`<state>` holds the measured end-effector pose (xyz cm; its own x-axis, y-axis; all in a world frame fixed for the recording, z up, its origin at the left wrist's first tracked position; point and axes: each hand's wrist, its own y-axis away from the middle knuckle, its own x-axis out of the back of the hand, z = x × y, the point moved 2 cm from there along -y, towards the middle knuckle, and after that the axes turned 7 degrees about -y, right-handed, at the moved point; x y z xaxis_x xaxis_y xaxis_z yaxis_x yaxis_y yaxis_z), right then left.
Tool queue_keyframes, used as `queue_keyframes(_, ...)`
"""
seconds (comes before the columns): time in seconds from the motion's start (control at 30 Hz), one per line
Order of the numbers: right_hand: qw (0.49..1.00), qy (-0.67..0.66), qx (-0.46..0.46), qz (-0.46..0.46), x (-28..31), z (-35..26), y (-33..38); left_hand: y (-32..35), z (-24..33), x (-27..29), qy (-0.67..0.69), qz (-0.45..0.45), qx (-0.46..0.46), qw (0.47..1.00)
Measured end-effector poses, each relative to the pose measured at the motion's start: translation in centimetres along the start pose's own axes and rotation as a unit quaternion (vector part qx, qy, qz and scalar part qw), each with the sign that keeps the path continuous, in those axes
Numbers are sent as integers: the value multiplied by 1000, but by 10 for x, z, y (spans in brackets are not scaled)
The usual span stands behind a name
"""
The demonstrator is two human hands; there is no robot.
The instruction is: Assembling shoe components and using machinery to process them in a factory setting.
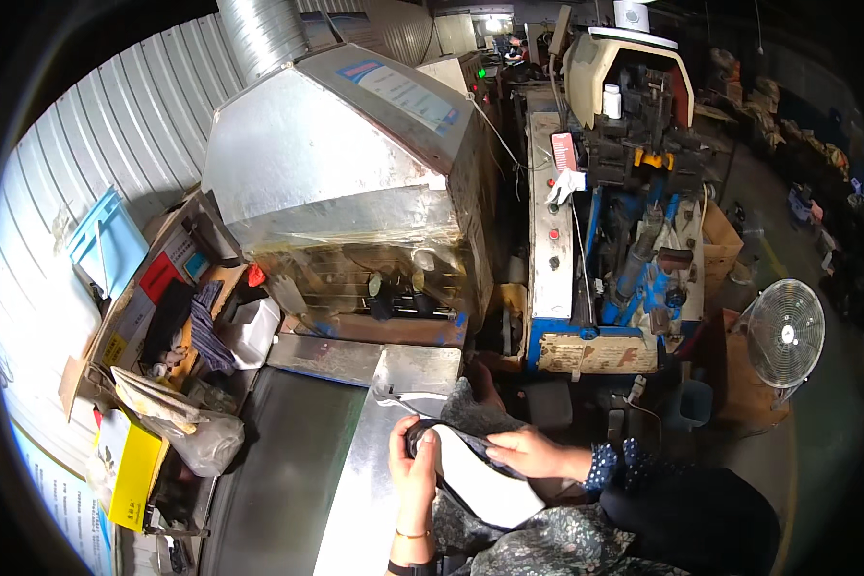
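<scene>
Over my lap I hold what looks like a dark grey shoe upper with a long, smooth white sole-shaped face. My left hand is closed round its dark rounded end, with the thumb along the white face's edge. On the far right side, my right hand pinches the grey edge between thumb and fingers. Grey fuzzy material rises above the white face. Its lower end rests near my floral-patterned clothing, and the underside is hidden.
Left of my hands runs a dark conveyor belt beside a metal ledge, leading into a hooded metal oven. A cluttered shelf with a yellow box stands left. Ahead right are a blue-framed machine and a round fan.
</scene>
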<state>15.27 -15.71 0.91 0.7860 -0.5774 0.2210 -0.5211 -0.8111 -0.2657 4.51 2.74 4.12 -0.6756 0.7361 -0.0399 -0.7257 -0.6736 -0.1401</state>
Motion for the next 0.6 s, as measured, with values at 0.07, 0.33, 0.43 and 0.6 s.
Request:
queue_keyframes(0.07,998,2,-6,-55,19,2,-7,13,-4,-1,2,20,46,999)
queue_keyframes(0.33,932,-165,-311,-85,-11,30,28,47,-42,-19,-45,-58,40,997)
queue_keyframes(0.43,976,24,-199,-90,-12,20,38,45,-46,-17,-94,-50,10,994)
queue_keyframes(0.6,943,325,-20,-74,-16,-17,12,33,-52,-22,-69,-51,62,994)
